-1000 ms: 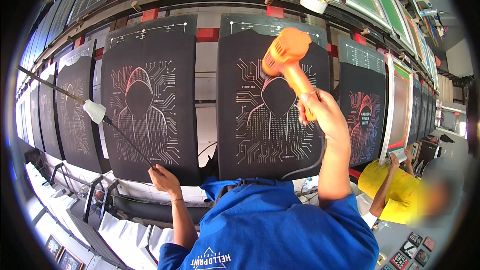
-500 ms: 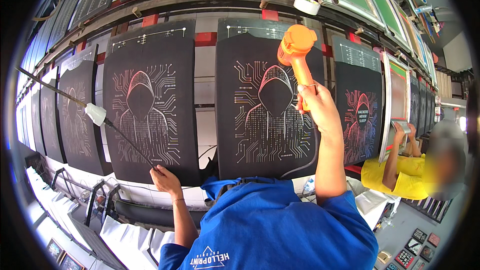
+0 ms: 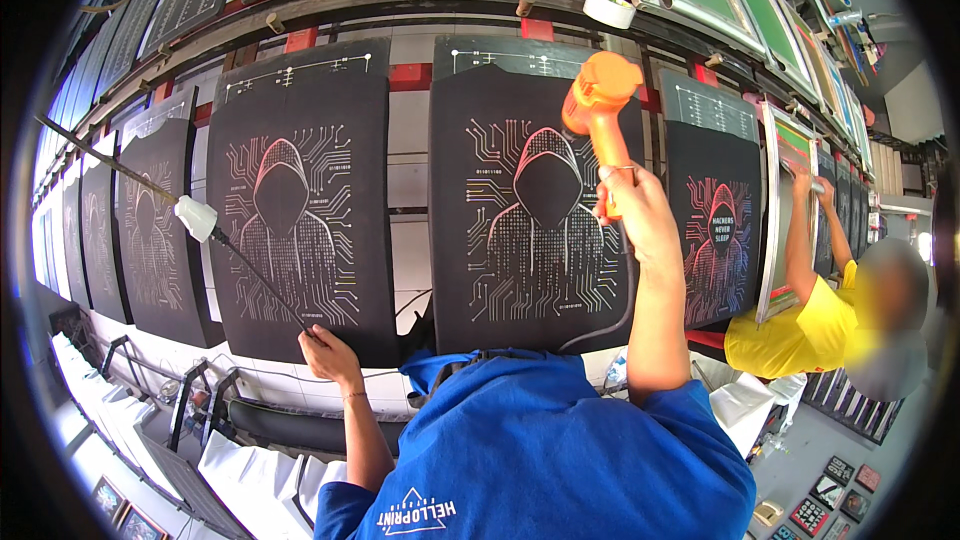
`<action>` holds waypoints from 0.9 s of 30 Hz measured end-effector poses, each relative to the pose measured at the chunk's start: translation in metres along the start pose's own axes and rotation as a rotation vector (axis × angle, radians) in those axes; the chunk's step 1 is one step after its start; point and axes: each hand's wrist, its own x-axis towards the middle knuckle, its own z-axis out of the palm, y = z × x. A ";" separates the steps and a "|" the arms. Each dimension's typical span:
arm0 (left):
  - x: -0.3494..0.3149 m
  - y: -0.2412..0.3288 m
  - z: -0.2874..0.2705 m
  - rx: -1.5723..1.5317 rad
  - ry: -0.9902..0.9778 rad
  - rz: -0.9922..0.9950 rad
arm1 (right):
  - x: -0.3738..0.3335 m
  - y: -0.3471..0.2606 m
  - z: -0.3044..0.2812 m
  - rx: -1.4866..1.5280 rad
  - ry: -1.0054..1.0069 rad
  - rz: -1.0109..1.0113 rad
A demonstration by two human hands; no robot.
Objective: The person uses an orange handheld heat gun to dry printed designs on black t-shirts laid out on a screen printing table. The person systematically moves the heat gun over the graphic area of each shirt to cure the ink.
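gripping an orange blower (image 3: pixel 603 90) with right hand (image 3: pixel 640 208), fully wrapped around its handle; keeping it over the upper right part of the middle black shirt (image 3: pixel 540 215), seemingly off the cloth; just swung up and outward there, no longer covering the edge of the printed hood (image 3: pixel 547 143); so probably sending any air toward that shirt's upper right corner now, rather than its hood; with left hand (image 3: pixel 332 358), below left of the same shirt, pinching closed on a thin dark rod (image 3: pixel 262 282), much as a second ago; seeing, right of that shirt, a co-worker in yellow (image 3: pixel 785 335), just stretched farther along a screen frame (image 3: pixel 776 198); unable to tell whether touching it
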 end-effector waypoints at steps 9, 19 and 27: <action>0.000 0.002 -0.003 -0.015 -0.027 -0.028 | -0.008 0.004 0.010 0.037 -0.136 0.021; -0.002 0.001 -0.001 -0.025 0.018 -0.018 | -0.027 -0.001 -0.014 0.030 -0.102 0.101; -0.002 -0.003 0.000 -0.018 -0.003 -0.025 | -0.017 0.007 0.004 0.057 -0.104 0.024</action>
